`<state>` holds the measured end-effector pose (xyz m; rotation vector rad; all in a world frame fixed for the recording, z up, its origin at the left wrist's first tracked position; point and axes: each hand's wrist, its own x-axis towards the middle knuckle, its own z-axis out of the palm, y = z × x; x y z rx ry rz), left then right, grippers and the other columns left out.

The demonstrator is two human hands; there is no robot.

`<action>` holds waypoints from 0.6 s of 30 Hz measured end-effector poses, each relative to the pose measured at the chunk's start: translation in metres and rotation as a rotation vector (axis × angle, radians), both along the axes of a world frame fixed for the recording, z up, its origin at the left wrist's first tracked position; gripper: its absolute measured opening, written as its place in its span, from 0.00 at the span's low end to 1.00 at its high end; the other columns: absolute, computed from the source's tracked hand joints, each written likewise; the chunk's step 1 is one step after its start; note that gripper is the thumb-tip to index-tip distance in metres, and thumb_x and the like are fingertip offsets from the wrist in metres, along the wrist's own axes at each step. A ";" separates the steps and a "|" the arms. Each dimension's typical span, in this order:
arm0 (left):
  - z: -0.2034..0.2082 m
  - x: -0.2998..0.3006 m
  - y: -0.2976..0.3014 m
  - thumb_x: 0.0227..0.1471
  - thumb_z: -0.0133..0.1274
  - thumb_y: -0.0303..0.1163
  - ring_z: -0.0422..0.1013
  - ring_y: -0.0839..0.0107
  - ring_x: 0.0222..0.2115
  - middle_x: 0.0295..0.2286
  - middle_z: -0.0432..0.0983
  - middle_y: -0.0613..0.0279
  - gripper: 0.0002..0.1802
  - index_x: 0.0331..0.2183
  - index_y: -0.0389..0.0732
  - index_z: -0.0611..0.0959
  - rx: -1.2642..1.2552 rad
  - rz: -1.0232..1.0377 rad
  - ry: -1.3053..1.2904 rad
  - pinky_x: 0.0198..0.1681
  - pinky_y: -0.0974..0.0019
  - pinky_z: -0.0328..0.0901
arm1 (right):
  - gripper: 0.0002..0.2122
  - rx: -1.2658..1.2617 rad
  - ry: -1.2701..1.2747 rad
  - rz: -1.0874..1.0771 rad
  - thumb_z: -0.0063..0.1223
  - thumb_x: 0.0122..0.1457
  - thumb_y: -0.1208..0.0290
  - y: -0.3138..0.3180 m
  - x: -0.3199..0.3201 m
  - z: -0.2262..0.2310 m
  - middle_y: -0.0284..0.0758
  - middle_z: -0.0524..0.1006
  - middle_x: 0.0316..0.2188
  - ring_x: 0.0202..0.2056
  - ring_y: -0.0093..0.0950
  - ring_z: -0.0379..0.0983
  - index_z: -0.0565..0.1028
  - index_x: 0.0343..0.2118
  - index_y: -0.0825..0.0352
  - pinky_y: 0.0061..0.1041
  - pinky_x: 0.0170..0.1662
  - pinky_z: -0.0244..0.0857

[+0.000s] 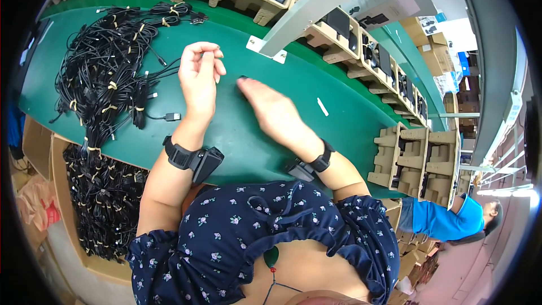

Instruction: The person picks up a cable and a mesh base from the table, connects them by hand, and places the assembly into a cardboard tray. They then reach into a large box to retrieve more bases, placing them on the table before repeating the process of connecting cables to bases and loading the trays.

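Observation:
My left hand (199, 82) is raised over the green table (350, 130), its fingers curled in beside the thumb. Whether anything small sits inside them is hidden. Thin black cables run from the pile to the edge of this hand, and I cannot tell if they touch it. To its right, my right hand (270, 107) has its fingers stretched out, slightly blurred, with nothing seen in it. Left of both hands spreads a large heap of black cables (104, 73), bundled with pale ties. One loose USB plug (173, 117) lies below my left hand.
A cardboard box (113, 265) packed with bundled cables stands at the lower left. Moulded pulp trays (333, 36) with black devices line the far side. Empty-looking trays (415, 158) stand right. A metal post (316, 8) rises from the table. A person in blue (446, 220) is farther right.

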<state>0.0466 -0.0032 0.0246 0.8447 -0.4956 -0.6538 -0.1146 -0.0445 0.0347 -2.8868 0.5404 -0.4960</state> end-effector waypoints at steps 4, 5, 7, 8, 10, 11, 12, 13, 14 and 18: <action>-0.004 -0.002 -0.005 0.54 0.41 0.22 0.63 0.82 0.17 0.26 0.69 0.63 0.04 0.32 0.36 0.71 0.001 -0.062 -0.013 0.17 0.82 0.54 | 0.09 0.205 0.108 -0.411 0.44 0.53 0.76 -0.040 -0.033 0.026 0.43 0.74 0.34 0.35 0.38 0.72 0.70 0.38 0.67 0.32 0.35 0.67; -0.004 -0.004 -0.004 0.53 0.40 0.21 0.63 0.82 0.17 0.26 0.69 0.63 0.05 0.32 0.37 0.71 0.024 -0.067 -0.015 0.17 0.81 0.54 | 0.08 0.164 0.061 -0.497 0.46 0.54 0.74 -0.047 -0.039 0.036 0.43 0.74 0.31 0.33 0.38 0.72 0.70 0.37 0.67 0.31 0.34 0.66; -0.003 -0.006 -0.001 0.53 0.40 0.21 0.63 0.82 0.17 0.26 0.69 0.63 0.05 0.32 0.37 0.71 0.038 -0.078 -0.035 0.17 0.81 0.54 | 0.07 0.051 -0.162 -0.600 0.49 0.54 0.72 -0.065 -0.053 0.046 0.40 0.74 0.27 0.29 0.32 0.72 0.70 0.34 0.67 0.26 0.31 0.65; -0.003 -0.007 0.001 0.53 0.40 0.21 0.62 0.82 0.17 0.26 0.69 0.63 0.05 0.32 0.37 0.71 0.052 -0.090 -0.051 0.17 0.81 0.54 | 0.06 -0.025 -0.337 -0.615 0.50 0.54 0.72 -0.082 -0.060 0.047 0.37 0.75 0.25 0.27 0.27 0.72 0.70 0.33 0.68 0.22 0.31 0.64; -0.001 -0.012 0.000 0.53 0.40 0.21 0.62 0.83 0.17 0.26 0.69 0.64 0.05 0.32 0.37 0.71 0.048 -0.124 -0.059 0.17 0.81 0.55 | 0.07 0.277 -0.742 -0.626 0.51 0.54 0.71 -0.124 -0.072 0.051 0.29 0.73 0.22 0.25 0.17 0.66 0.70 0.32 0.69 0.15 0.28 0.60; -0.001 -0.013 0.001 0.53 0.40 0.22 0.62 0.83 0.17 0.26 0.69 0.64 0.05 0.32 0.37 0.71 0.053 -0.142 -0.066 0.17 0.81 0.55 | 0.07 0.372 -0.872 -0.585 0.52 0.54 0.72 -0.133 -0.071 0.057 0.27 0.72 0.22 0.24 0.14 0.65 0.70 0.33 0.69 0.13 0.28 0.58; -0.004 -0.014 0.000 0.53 0.40 0.22 0.62 0.83 0.17 0.26 0.69 0.64 0.05 0.32 0.37 0.71 0.054 -0.139 -0.068 0.17 0.81 0.55 | 0.07 0.470 -0.999 -0.537 0.52 0.54 0.73 -0.137 -0.058 0.073 0.24 0.71 0.21 0.24 0.12 0.63 0.70 0.33 0.70 0.11 0.28 0.57; -0.006 -0.016 -0.001 0.53 0.40 0.22 0.62 0.83 0.17 0.25 0.69 0.64 0.05 0.32 0.37 0.71 0.070 -0.156 -0.081 0.17 0.81 0.55 | 0.08 0.441 -0.928 -0.584 0.53 0.53 0.72 -0.157 -0.053 0.076 0.23 0.68 0.19 0.21 0.11 0.59 0.71 0.32 0.70 0.11 0.25 0.53; -0.007 -0.017 -0.003 0.54 0.40 0.23 0.62 0.83 0.18 0.25 0.69 0.65 0.04 0.32 0.37 0.71 0.087 -0.172 -0.094 0.18 0.81 0.55 | 0.07 0.433 -0.808 -0.626 0.54 0.53 0.72 -0.170 -0.055 0.079 0.23 0.70 0.20 0.20 0.11 0.58 0.72 0.30 0.71 0.11 0.24 0.53; -0.006 -0.016 0.000 0.54 0.41 0.23 0.62 0.84 0.18 0.25 0.69 0.66 0.04 0.32 0.39 0.72 0.123 -0.190 -0.095 0.17 0.82 0.53 | 0.07 0.699 -0.856 -0.504 0.50 0.53 0.75 -0.191 0.000 0.098 0.29 0.75 0.26 0.26 0.16 0.69 0.73 0.33 0.71 0.14 0.29 0.61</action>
